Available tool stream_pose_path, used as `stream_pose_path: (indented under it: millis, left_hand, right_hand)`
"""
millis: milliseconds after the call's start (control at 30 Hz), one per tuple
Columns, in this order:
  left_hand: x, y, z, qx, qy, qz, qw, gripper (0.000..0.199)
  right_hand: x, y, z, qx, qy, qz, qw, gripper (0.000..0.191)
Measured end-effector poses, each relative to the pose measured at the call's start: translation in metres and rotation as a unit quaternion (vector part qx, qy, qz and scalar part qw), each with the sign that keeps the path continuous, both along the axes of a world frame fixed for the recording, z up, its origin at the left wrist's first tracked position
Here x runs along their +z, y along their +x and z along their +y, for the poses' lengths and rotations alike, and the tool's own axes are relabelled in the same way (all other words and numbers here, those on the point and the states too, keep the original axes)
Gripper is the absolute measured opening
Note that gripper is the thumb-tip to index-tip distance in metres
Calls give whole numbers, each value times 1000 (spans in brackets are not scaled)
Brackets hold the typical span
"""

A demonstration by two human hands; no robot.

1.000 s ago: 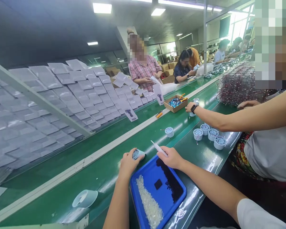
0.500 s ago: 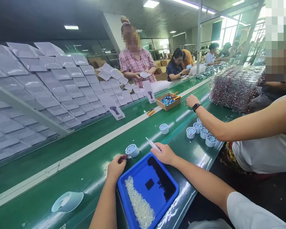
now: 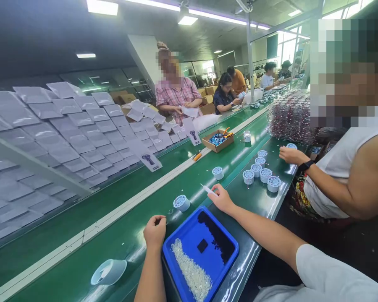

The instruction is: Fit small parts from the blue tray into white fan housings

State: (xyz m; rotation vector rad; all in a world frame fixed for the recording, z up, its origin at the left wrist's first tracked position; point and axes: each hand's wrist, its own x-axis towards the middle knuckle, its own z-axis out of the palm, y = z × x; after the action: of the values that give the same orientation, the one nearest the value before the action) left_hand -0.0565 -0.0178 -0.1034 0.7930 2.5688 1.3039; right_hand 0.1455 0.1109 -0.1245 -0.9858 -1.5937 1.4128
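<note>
My right hand (image 3: pixel 222 199) is closed round a slim white tube (image 3: pixel 209 191) with a thin pointed tip, held above the far corner of a blue tray (image 3: pixel 173 274). My left hand (image 3: pixel 155 231) is pinched shut near the tray's left corner; what its fingertips hold, if anything, is too small to make out. Between the hands, on the green belt, sits a round white fan-like part (image 3: pixel 182 203), apart from both. Another such part (image 3: pixel 218 173) stands farther along. In the tray lie small clear pieces (image 3: pixel 189 268), small black pieces (image 3: pixel 222 235) and a black square (image 3: pixel 202 246).
A pale translucent cup (image 3: pixel 108 272) lies tipped on the belt at left. Several round parts (image 3: pixel 266 175) stand at right, near a co-worker's hand (image 3: pixel 291 155). A cardboard box (image 3: pixel 219 144) and an orange-handled tool (image 3: pixel 197 156) lie beyond. White boxes (image 3: pixel 66 138) are stacked at left.
My left hand has drawn back from the nearest round part, which now stands apart from it. The co-worker's hand has moved from over the belt to a round part at right. The view has shifted.
</note>
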Motion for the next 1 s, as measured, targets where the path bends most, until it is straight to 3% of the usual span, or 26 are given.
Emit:
stream_pose_path:
  millis: [200,567,800,1000]
  left_hand:
    - [13,3,-5,9,-17,-7,1000,5]
    - [14,-4,-10,47,-61,-9,997,7]
    - [17,1,-9,39,-78,11,996,6]
    - [14,4,-8,56,-86,9,995,2]
  right_hand:
    - [1,-2,3,-47,-10,12,999,13]
    - [-2,-15,1,-10,-20,32,999,16]
    - [8,-15,-3,-4,54,68,996,17]
    - [6,-12,-3,26,122,65,990,19]
